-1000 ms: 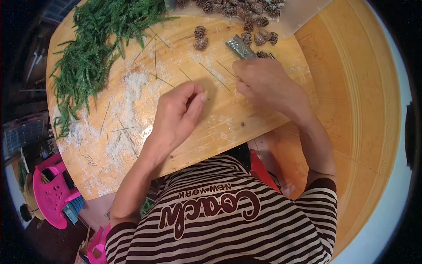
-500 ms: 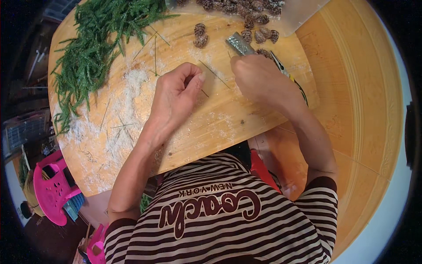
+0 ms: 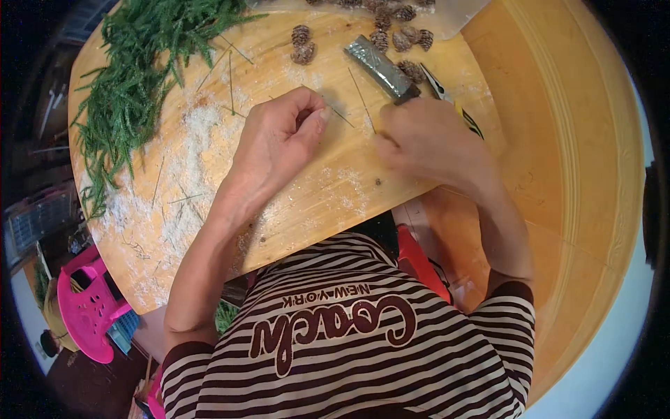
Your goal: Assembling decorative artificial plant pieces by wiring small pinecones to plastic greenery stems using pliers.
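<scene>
On the yellowish wooden counter [image 3: 335, 209], brown scaly pinecones [image 3: 302, 54] are lying loose; I am holding left hand [image 3: 281, 133] and right hand [image 3: 434, 138] curled, contents indiscernible.

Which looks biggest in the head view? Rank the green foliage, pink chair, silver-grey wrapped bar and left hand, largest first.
1. Green foliage
2. Left hand and pink chair: unranked; they look alike, and the hand seems nearer the camera
3. Silver-grey wrapped bar
</scene>
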Demonstrator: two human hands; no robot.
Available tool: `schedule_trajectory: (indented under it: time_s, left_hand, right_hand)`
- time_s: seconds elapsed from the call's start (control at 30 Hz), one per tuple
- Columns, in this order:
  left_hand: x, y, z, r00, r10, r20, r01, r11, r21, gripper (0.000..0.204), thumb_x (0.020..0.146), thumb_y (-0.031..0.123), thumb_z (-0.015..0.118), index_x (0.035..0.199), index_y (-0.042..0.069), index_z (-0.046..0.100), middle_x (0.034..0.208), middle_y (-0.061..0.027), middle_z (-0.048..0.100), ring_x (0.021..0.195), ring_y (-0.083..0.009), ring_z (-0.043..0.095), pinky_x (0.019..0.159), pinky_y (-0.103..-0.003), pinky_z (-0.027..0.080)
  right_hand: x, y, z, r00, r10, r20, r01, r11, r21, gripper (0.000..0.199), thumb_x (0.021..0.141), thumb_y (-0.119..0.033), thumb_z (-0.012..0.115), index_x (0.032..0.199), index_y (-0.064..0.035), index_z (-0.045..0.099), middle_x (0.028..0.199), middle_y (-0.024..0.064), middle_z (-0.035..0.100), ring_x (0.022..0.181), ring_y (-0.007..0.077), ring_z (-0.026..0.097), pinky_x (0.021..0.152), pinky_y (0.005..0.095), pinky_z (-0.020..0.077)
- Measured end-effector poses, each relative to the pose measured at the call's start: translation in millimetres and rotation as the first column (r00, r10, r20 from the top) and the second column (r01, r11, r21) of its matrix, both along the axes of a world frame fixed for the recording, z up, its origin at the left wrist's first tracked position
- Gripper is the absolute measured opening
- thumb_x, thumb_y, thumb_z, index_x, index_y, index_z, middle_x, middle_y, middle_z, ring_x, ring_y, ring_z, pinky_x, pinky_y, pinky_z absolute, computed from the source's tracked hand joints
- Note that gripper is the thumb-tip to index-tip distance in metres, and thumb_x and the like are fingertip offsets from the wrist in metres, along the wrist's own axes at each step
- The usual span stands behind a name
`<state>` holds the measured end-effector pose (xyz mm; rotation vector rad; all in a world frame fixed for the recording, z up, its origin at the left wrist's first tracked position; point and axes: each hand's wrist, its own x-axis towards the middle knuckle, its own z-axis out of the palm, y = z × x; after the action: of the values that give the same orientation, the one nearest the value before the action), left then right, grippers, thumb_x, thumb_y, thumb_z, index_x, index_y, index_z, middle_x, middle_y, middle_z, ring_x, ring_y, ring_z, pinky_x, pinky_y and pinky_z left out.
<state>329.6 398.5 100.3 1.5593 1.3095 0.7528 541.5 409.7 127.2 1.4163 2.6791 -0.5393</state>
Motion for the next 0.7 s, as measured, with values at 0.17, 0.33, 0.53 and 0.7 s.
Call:
schedule_trajectory:
  time_s: [0.17,0.33,0.53,0.7]
  left_hand:
    - [3,-1,1,1.0,0.001,-0.029,-0.002,1.0,-0.024,0.019,0.086,0.016,0.057,0.087,-0.003,0.06,0.063,-0.0093,0.058,0.057,-0.0112,0.05,0.053,-0.028,0.042]
    - [3,-4,-2,0.999,0.031,0.01,-0.031,0.999,0.011,0.02,0.087,0.017,0.057,0.088,-0.003,0.061,0.063,-0.0085,0.057,0.057,-0.0108,0.05,0.053,-0.029,0.041]
    - [6,-3,-2,0.997,0.08,0.008,-0.08,0.996,-0.024,0.021,0.088,0.019,0.058,0.088,-0.002,0.062,0.062,-0.0049,0.056,0.057,-0.0087,0.048,0.052,-0.026,0.04]
    - [21,-1,11,0.909,0.22,0.353,-0.101,0.94,-0.327,0.02,0.09,0.021,0.061,0.084,0.002,0.062,0.063,-0.0001,0.056,0.056,-0.006,0.045,0.051,-0.021,0.036]
  right_hand:
    - [-11,8,-11,0.996,0.084,0.02,-0.084,0.996,-0.001,0.022,0.073,-0.017,0.053,0.061,0.0007,0.057,0.061,0.0211,0.057,0.064,0.0375,0.059,0.062,0.0468,0.0463]
    - [-11,10,-15,0.988,0.151,0.035,-0.151,0.989,0.001,0.015,0.071,-0.015,0.054,0.07,-0.0036,0.063,0.071,0.0182,0.064,0.069,0.0359,0.064,0.062,0.0467,0.0493]
    - [-7,1,-1,0.99,0.045,-0.131,-0.041,0.999,0.033,0.016,0.07,-0.012,0.053,0.062,0.0014,0.056,0.06,0.0219,0.057,0.06,0.0384,0.059,0.057,0.0462,0.0461]
    - [-18,-11,15,0.976,0.118,-0.184,-0.117,0.993,0.018,0.014,0.071,-0.011,0.052,0.066,0.002,0.053,0.062,0.0204,0.057,0.061,0.0375,0.058,0.057,0.0461,0.0457]
